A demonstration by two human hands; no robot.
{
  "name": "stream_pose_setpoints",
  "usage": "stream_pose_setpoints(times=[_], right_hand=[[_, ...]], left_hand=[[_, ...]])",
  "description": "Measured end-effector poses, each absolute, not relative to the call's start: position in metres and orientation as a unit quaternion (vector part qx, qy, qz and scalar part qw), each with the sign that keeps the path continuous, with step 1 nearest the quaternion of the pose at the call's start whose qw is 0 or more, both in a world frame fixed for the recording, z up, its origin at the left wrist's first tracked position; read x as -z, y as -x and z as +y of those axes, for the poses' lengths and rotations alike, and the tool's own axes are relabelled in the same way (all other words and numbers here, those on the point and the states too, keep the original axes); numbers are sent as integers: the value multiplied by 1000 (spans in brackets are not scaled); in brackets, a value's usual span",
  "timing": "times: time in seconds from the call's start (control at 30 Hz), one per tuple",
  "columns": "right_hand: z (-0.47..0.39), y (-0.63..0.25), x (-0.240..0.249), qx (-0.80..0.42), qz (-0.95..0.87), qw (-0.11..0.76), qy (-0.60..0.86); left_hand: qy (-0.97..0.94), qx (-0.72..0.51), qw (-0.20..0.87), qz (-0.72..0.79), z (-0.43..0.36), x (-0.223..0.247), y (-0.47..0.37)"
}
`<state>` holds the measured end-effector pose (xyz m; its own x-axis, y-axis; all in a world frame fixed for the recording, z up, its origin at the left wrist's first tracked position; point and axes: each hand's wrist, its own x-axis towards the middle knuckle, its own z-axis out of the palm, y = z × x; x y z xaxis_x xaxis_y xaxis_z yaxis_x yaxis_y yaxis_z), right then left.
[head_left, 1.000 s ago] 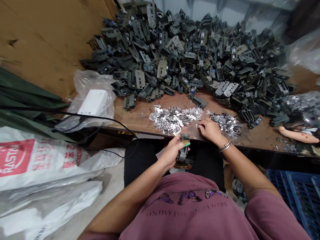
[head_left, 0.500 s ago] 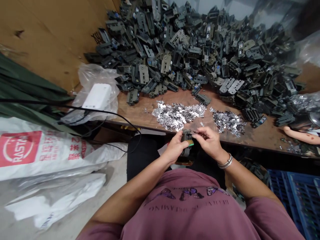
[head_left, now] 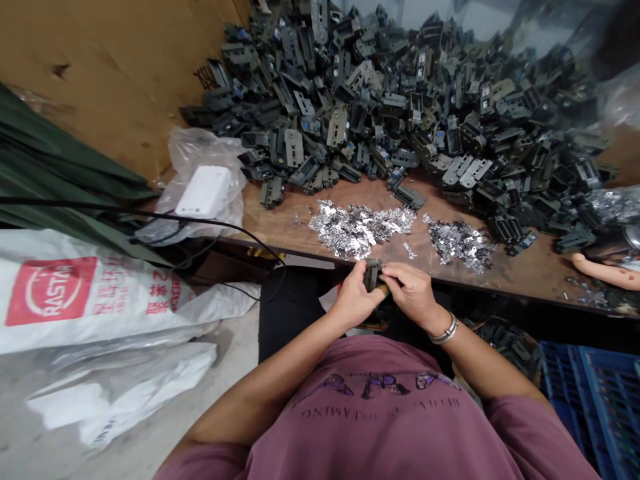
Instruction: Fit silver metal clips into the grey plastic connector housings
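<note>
Work on dark part (head_left: 372,275), likely fitting something on: gripped in left hand (head_left: 354,295) by near edge of table (head_left: 265,225), touched by right hand (head_left: 413,291) with fingers closed up, cannot tell around what, and next probably needing steady holding and a careful push.

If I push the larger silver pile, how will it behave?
The larger silver pile would probably spread rather than shift whole, since its pieces look loose. Their thin, shiny look suggests they may slide easily. Some could drop: the pile lies near the front edge of the table.
</note>
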<state>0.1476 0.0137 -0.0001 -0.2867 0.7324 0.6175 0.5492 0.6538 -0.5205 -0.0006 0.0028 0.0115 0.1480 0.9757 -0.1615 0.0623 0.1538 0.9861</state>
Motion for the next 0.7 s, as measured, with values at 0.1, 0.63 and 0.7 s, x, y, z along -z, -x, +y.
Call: stream_pose_setpoints(times=[0.1, 0.63, 0.7], right_hand=[[10, -147, 5, -74, -813, 421, 395], [-4, -165, -7, -240, -770, 399, 436], [-4, -166, -6, -239, -774, 397, 432]], left_hand=[[-563, -370, 505, 539, 0, -8, 4], [-661, -468, 297, 506, 3, -25, 34], [-637, -479, 331, 505, 3, -26, 36]])
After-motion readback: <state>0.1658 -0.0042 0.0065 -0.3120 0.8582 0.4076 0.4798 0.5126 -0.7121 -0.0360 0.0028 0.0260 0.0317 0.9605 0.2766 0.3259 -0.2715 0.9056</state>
